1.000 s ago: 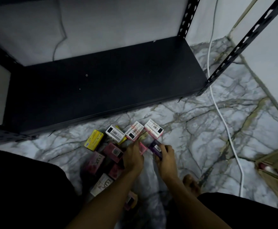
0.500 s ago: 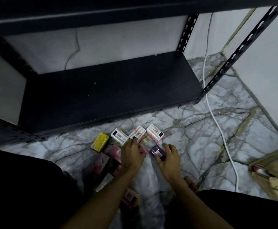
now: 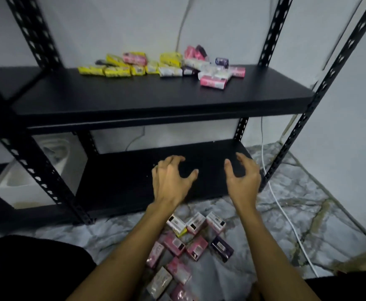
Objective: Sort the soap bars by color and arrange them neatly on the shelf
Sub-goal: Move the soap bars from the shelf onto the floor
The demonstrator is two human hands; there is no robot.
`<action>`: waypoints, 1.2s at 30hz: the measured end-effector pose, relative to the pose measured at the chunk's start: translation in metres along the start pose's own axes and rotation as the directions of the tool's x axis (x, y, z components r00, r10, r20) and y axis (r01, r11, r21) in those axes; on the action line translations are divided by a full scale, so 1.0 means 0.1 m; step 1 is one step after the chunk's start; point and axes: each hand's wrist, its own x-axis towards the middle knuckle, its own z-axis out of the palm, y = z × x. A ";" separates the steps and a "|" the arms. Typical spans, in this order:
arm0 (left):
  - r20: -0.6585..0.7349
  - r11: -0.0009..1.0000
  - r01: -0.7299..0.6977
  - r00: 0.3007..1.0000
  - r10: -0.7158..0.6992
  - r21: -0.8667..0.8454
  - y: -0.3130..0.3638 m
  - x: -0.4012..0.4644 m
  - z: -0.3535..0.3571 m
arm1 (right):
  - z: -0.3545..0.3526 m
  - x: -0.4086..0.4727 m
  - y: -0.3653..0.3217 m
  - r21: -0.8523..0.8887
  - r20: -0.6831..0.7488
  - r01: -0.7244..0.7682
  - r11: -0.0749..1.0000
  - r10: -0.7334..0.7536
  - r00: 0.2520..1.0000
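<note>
Several boxed soap bars lie on the marble floor between my forearms: pink ones [image 3: 196, 247], white ones [image 3: 196, 222] and a purple one [image 3: 221, 248]. More bars, yellow [image 3: 114, 70], pink [image 3: 212, 81], white and purple, lie in a loose heap at the back of the upper shelf [image 3: 134, 98]. My left hand [image 3: 171, 179] and my right hand [image 3: 243, 175] are raised in front of the lower shelf [image 3: 123, 170], fingers spread and curled, holding nothing. Neither hand touches a soap bar.
The black metal rack has perforated posts [image 3: 321, 90] at its corners. A white cable [image 3: 286, 216] runs along the floor right of the rack. A white container [image 3: 25, 179] stands behind the rack on the left. My dark-clothed knee [image 3: 25, 268] fills the lower left.
My head has tilted up, bringing the upper shelf with its soap heap into view. Both hands have left the floor bars and risen, open, in front of the lower shelf.
</note>
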 end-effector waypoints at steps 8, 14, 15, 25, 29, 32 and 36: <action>-0.142 0.987 -0.118 0.981 0.133 0.106 0.16 0.94 -1.17 | 0.23 0.74 -1.22 -0.043 0.248 0.323 0.946 -0.303 0.920; -0.006 0.967 0.011 1.000 -0.009 0.255 -0.22 1.52 -1.54 | 0.77 1.14 -1.60 -0.235 0.592 0.473 0.849 -0.261 0.762; 0.009 0.963 0.038 0.999 -0.042 0.265 -0.30 1.60 -1.58 | 0.86 1.18 -1.63 -0.247 0.625 0.480 0.842 -0.240 0.743; 0.107 0.927 0.128 0.979 -0.176 0.352 -0.91 2.46 -1.65 | 1.80 1.71 -1.85 -0.279 0.750 0.478 0.833 -0.122 0.650; 0.069 0.930 0.107 0.988 -0.140 0.352 -1.08 2.77 -1.53 | 2.18 1.83 -1.88 -0.278 0.720 0.575 0.769 -0.229 0.655; 0.063 0.920 0.011 0.997 -0.039 0.391 -1.19 2.97 -1.47 | 2.43 1.96 -1.88 -0.214 0.722 0.628 0.749 -0.312 0.618; 0.130 0.922 -0.025 0.991 -0.028 0.385 -1.25 3.13 -1.40 | 2.67 2.11 -1.89 -0.134 0.727 0.647 0.751 -0.369 0.579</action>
